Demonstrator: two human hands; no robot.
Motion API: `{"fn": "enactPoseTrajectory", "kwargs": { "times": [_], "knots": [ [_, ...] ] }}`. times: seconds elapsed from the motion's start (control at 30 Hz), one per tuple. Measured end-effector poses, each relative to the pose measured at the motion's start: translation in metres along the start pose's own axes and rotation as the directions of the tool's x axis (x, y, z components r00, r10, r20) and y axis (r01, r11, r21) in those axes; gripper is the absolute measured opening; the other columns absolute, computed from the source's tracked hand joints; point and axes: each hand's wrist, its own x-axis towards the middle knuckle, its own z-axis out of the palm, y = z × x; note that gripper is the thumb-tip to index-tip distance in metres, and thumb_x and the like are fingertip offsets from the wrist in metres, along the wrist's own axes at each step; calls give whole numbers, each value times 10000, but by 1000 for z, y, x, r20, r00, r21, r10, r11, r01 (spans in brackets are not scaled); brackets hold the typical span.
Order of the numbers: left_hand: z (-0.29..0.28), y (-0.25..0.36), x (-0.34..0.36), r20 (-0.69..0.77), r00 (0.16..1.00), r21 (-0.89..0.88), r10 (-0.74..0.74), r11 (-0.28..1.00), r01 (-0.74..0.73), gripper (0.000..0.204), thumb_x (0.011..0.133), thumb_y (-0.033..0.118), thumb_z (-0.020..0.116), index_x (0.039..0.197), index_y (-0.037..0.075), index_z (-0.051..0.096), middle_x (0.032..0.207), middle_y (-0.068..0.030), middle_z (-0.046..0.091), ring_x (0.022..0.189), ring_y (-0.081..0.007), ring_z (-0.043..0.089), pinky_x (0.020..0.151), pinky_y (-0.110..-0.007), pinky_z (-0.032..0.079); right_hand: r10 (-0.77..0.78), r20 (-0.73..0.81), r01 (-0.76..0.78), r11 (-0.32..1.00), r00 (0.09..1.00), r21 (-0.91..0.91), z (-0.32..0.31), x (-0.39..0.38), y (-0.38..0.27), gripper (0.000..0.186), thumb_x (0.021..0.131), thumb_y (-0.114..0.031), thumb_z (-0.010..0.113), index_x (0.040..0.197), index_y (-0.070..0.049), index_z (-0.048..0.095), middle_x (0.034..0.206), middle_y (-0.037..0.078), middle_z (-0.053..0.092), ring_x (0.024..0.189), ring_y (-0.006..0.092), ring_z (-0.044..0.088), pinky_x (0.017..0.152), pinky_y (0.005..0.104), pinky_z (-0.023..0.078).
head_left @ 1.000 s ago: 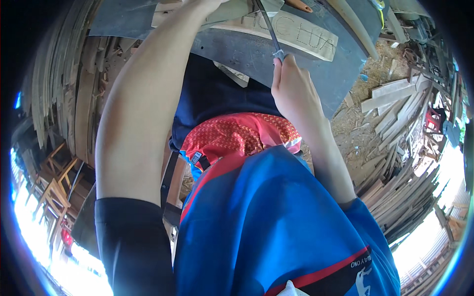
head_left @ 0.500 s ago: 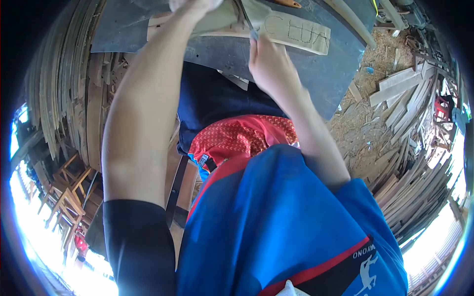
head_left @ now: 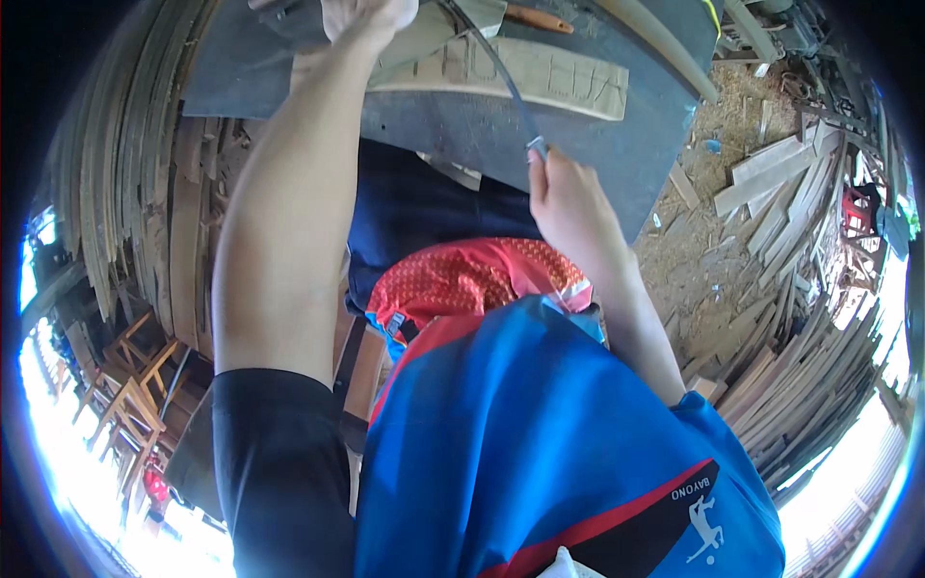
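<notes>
My right hand (head_left: 575, 193) is closed around the near end of a long, thin, curved dark metal tool (head_left: 503, 72). The tool arcs up and away to the left, over a pale wooden board (head_left: 602, 91) with marks scored along its face. At the top edge, my left hand (head_left: 371, 14) is partly cut off, above a flat grey-green piece (head_left: 424, 40) that overlaps the board. Its fingers are mostly out of sight. The board and the piece lie on a dark tabletop (head_left: 424, 120).
A brown wooden handle (head_left: 540, 19) lies behind the board, and a long curved wooden strip (head_left: 665, 53) is to its right. Long planks (head_left: 106, 144) stand at the left. Stacked wood strips (head_left: 809, 376) and offcuts (head_left: 771, 173) cover the ground at the right, amid wood shavings.
My right hand has drawn back toward me and slightly right with the curved tool, more of which now shows. My left hand stays near the top edge, and the view has shifted a little.
</notes>
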Motion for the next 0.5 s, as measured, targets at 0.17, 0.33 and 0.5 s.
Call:
{"fn": "enactPoseTrajectory", "kwargs": {
  "times": [0.17, 0.33, 0.5],
  "knots": [
    [12, 0, 11, -86, 990, 153, 113, 983, -99, 649, 1072, 470, 227, 1202, 27, 683, 1287, -189, 675, 1218, -330, 623, 1068, -472, 435, -109, -89, 118, 987, 990, 105, 2, 61, -9, 381, 1047, -245, 476, 948, 91, 627, 807, 358, 650, 847, 539, 656, 805, 591, 530],
    [4, 5, -3, 55, 997, 97, 55, 993, -60, 733, 1054, 477, 210, 1119, -46, 719, 1215, -259, 692, 1156, -366, 671, 1056, -453, 454, -162, -99, 165, 986, 982, 20, -37, 21, 4, 378, 1063, -283, 487, 918, 43, 612, 806, 308, 656, 824, 530, 627, 763, 600, 476],
    [1, 23, -22, -173, 924, 186, 341, 933, -309, 646, 1060, 370, 269, 864, 15, 771, 924, -205, 756, 876, -340, 736, 1057, -440, 379, -121, -7, 121, 991, 993, 57, -79, -2, -7, 388, 1059, -281, 498, 875, 41, 614, 810, 304, 663, 831, 523, 637, 760, 604, 481]
  ]
}}
